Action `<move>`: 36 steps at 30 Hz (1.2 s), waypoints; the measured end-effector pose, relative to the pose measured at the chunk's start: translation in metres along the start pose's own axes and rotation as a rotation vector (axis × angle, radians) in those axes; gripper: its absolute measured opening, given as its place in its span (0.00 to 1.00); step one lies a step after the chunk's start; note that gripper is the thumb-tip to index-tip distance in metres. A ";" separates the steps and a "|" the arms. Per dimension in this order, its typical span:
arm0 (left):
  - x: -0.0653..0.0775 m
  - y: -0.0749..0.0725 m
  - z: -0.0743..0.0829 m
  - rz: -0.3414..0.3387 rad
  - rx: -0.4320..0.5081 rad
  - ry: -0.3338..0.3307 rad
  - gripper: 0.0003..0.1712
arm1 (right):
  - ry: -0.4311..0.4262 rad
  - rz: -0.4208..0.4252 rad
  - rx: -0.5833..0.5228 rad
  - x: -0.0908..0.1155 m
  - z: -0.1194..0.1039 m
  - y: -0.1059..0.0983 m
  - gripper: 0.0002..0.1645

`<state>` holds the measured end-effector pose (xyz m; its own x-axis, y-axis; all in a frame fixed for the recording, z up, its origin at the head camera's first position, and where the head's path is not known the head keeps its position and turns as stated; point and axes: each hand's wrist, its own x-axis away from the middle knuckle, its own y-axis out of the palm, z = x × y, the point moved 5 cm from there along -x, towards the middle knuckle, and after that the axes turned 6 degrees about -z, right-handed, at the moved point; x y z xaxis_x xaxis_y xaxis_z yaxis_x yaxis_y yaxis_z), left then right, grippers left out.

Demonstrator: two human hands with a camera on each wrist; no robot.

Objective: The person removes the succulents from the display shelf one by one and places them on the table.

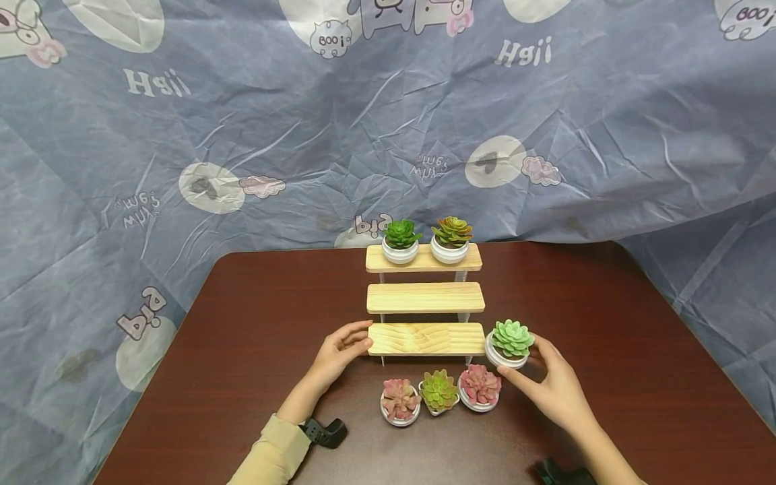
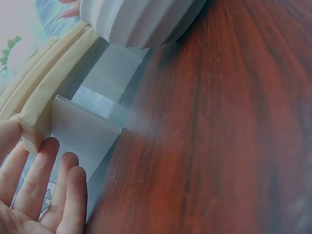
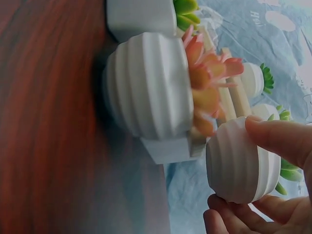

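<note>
1. Far L and across the back: crinkled blue-grey cloth (image 1: 242, 128) w/ cartoon print.
2. Your L hand (image 1: 339, 351): thumb + fingers bent round the L end of the btm plank, gap closed to the wood.
3. Wooden rack (image 1: 426, 339): 3 pale planks, visible grain, rounded corners, see-through supports; stands mid table (image 1: 273, 296), glossy red-brown.
4. Top plank, L to R: dark-green succulent (image 1: 403, 234), then red-tinged succulent (image 1: 451, 231), both in round white pots.
5. On table in front, L to R: L pink succulent (image 1: 400, 399), swirl-ribbed pot; yellow-green succulent (image 1: 438, 391), flat-sided pot; R pink succulent (image 1: 480, 384), round ribbed pot.
6. Mint-green succulent (image 1: 512, 338), waxy-looking rosette, matte white ribbed pot: raised off the table, just beside the btm plank's R end; can't tell if touching.
7. Your R hand (image 1: 554, 387): pinches that pot, thumb one side, fingers opp., spread only pot-wide.
</note>
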<state>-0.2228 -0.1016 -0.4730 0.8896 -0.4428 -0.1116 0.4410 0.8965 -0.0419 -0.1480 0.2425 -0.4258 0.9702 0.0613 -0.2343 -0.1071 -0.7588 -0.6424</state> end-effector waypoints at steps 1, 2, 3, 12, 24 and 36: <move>0.000 0.000 0.000 0.001 0.000 -0.001 0.25 | -0.005 0.003 0.000 0.001 0.002 0.000 0.39; 0.000 0.000 0.000 0.002 -0.001 -0.001 0.25 | -0.010 0.007 0.002 0.002 0.003 0.000 0.39; 0.000 0.000 0.000 0.003 -0.001 -0.002 0.25 | -0.014 0.010 0.001 0.003 0.005 0.000 0.39; -0.001 -0.001 0.000 0.005 -0.002 -0.001 0.24 | 0.000 0.009 0.032 0.009 0.016 0.002 0.38; -0.001 -0.001 -0.002 0.002 0.006 -0.007 0.24 | 0.044 -0.027 0.042 0.010 0.030 0.008 0.38; -0.001 0.000 -0.001 0.002 0.008 -0.005 0.25 | 0.066 -0.045 0.041 0.011 0.037 0.012 0.39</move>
<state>-0.2235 -0.1016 -0.4737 0.8912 -0.4409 -0.1064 0.4400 0.8974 -0.0336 -0.1465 0.2582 -0.4626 0.9863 0.0511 -0.1569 -0.0705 -0.7293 -0.6806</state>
